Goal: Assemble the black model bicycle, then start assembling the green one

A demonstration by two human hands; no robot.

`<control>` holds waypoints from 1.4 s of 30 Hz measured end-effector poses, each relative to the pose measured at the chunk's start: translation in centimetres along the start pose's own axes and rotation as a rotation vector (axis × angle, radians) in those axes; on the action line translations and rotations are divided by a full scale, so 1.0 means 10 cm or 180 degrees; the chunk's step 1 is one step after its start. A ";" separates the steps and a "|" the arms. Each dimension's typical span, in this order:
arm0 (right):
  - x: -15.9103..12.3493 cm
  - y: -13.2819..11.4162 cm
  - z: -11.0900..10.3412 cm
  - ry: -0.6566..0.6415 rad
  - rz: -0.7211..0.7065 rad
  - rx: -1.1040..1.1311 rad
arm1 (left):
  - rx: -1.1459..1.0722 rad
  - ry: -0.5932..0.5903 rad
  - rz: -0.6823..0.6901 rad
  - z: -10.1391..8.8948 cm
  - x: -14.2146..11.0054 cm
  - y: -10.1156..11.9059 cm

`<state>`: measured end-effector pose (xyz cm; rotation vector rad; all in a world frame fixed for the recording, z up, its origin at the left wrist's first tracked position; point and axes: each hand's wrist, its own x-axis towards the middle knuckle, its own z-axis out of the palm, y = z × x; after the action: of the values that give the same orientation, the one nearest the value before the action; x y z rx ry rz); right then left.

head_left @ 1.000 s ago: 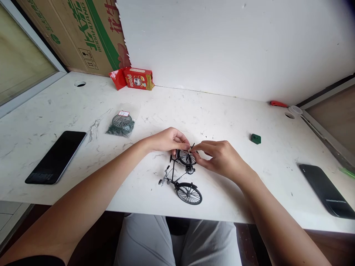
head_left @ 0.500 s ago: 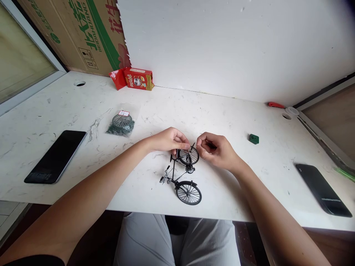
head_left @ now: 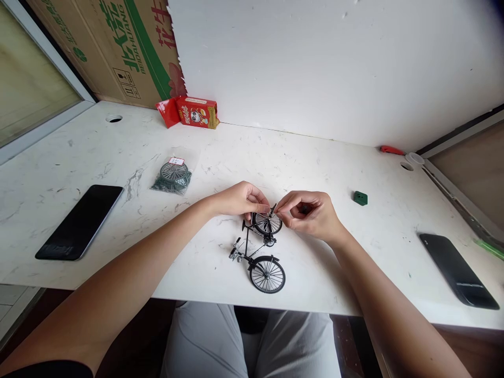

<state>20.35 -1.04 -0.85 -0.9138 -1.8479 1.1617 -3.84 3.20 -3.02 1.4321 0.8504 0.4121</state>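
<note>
The bike [head_left: 247, 241] lies on its side near the front edge of the table [head_left: 315, 163], its rear wheel [head_left: 271, 226] between 2 hands. The left hand [head_left: 249, 199] pinches the rim side of that wheel between thumb and fingers. The right hand [head_left: 307, 212] has thumb and index fingertip nearly together at the wheel's far edge; whether they hold a small part, I cannot tell. Half a second ago this hand was slightly apart from the wheel; now it is back against it, and the handlebar [head_left: 235, 249] has turned a little. Farther out, a clear bag [head_left: 189, 159] contains 1 spoked wheel and dark green parts. The contents of the red box [head_left: 198, 112] are hidden.
</note>
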 end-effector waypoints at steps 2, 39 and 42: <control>0.00 0.01 0.00 0.0073 -0.0006 -0.0069 | -0.0016 -0.0009 0.0016 0.00 0.01 -0.01; 0.04 0.05 -0.06 -0.0521 0.0051 -0.0920 | -0.0052 0.0107 0.0119 0.01 0.04 -0.08; 0.04 0.05 -0.05 -0.0522 0.0063 -0.0919 | -0.0072 0.0134 0.0072 0.02 0.04 -0.06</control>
<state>20.67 -0.31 -1.07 -1.0222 -2.1845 1.0230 -3.61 3.28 -3.74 1.4173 0.8613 0.4691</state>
